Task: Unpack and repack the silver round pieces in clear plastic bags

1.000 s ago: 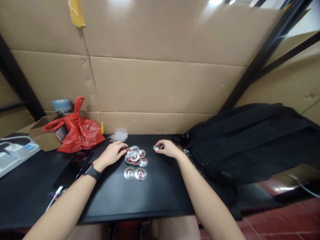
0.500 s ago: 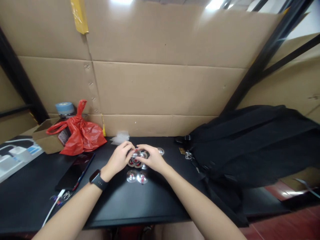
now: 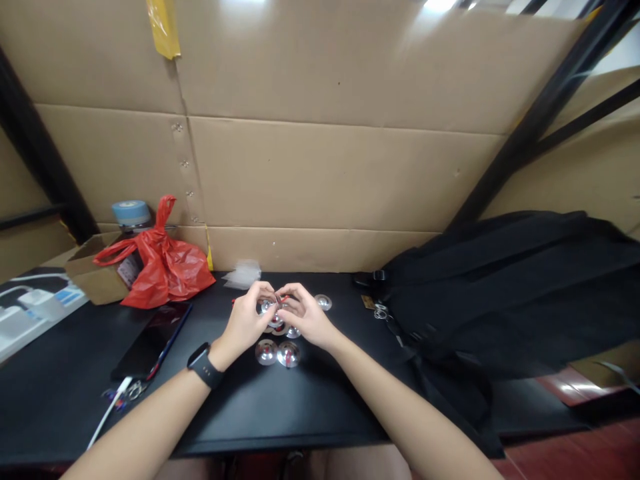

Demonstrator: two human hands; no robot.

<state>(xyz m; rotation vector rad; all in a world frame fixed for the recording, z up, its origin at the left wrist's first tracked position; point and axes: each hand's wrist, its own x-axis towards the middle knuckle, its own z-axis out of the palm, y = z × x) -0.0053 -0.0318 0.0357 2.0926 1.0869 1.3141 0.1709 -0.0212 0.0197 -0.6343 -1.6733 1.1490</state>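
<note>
Several shiny round metal discs with red marks lie on the black table (image 3: 260, 407). My left hand (image 3: 251, 319) and my right hand (image 3: 309, 319) meet over the middle of this cluster, fingers curled and tips close together. Something small, too hidden to name, is between the fingertips. Beneath the hands, discs (image 3: 277, 324) overlap one another, partly covered by the fingers. Nearer the front edge, a left disc (image 3: 266, 352) and a right disc (image 3: 289, 354) lie side by side. Another disc (image 3: 323, 303) rests just right of my right hand. A dark watch is on my left wrist.
At the left are a red plastic bag (image 3: 167, 267), a cardboard box (image 3: 95, 273), a phone (image 3: 153, 340) with a white cable, and a power strip (image 3: 37, 320). Clear plastic pieces (image 3: 243, 275) lie behind my hands. A black backpack (image 3: 510, 293) fills the right side.
My hands have drawn closer together at the fingertips, slightly raised over the discs. A red piece now shows left of my left hand. The view has shifted a little.
</note>
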